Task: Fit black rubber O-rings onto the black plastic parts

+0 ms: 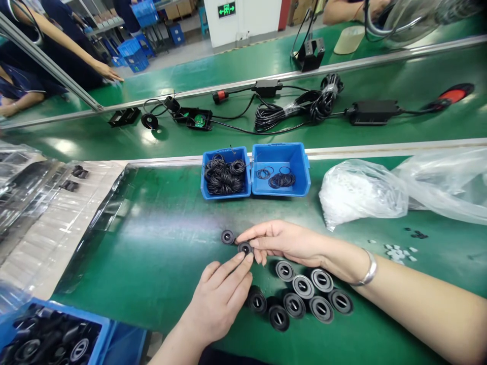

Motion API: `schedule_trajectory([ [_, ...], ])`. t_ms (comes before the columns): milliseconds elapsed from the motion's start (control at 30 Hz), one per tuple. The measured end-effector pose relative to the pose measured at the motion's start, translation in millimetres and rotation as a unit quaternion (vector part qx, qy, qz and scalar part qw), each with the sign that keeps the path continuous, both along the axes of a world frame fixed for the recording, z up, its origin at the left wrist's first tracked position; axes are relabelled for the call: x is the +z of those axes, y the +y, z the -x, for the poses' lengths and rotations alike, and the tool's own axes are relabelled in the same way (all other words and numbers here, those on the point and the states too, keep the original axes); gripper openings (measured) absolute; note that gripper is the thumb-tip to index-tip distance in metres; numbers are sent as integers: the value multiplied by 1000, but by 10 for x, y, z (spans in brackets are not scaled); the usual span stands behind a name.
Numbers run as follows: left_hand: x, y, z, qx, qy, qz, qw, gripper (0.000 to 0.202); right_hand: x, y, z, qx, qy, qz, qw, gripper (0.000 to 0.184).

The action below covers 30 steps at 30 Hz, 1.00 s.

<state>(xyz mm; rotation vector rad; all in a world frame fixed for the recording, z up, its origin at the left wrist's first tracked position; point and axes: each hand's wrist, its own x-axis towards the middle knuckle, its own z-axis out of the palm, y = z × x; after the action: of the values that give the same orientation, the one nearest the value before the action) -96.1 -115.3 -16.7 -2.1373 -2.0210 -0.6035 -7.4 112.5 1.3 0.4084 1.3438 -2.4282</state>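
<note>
My left hand and my right hand meet over a small round black cap on the green table, fingertips of both pinching it. A second black cap lies just to its left, apart from my fingers. Below my right wrist sit several round black and grey caps in a cluster. Behind stand two blue bins: the left bin is piled with black rubber rings, the right bin holds a few rings.
Clear plastic bags lie at the right. Plastic trays lie at the left, and a blue bin of black parts sits at the bottom left. Cables and black boxes lie on the far belt. Another person's arm reaches in at top left.
</note>
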Motion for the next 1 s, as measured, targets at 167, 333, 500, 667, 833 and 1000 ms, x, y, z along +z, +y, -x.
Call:
schedule_trajectory([
  [167,6,16,-17,5,-8,14,1000,27,32,9,23,35,-12,-16,999,36],
  [333,20,39,-12,-5,6,24,1000,28,-39,27,6,43,-3,20,999,40],
  [500,10,-2,15,-22,9,12,1000,30,-5,52,4,43,-5,30,999,40],
  [667,8,-4,11,-16,-8,10,1000,33,63,-12,28,43,-2,-32,999,38],
  [833,18,21,-3,-2,-12,32,999,30,-14,-78,34,33,3,-63,997,40],
  [1000,29,34,-8,-5,18,25,1000,26,17,-40,36,40,3,-1,999,44],
])
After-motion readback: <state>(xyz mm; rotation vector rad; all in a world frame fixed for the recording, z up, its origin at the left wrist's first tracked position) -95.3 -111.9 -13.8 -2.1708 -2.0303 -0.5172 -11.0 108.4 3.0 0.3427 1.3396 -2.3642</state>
